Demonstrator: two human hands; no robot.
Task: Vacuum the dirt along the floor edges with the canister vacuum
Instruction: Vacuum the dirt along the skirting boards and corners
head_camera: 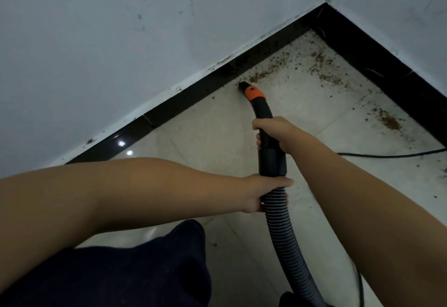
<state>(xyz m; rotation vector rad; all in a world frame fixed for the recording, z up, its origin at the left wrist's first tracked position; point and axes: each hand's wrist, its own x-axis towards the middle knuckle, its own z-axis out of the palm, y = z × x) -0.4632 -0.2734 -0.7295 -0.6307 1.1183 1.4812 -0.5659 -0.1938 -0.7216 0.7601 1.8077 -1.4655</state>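
- Head view: the right hand (273, 135) is wrapped around the black wand (263, 118), just above its cuff.
- The left hand (263, 193) is closed around the ribbed hose (278, 224) just below that cuff.
- The nozzle (243, 86), beyond an orange collar (254, 94), touches the floor (205, 142) at the black skirting (193, 94).
- Brown dirt (266, 73) lies just beside the nozzle and spreads toward the corner.
- A cable (387, 155) lies on the floor at the right.
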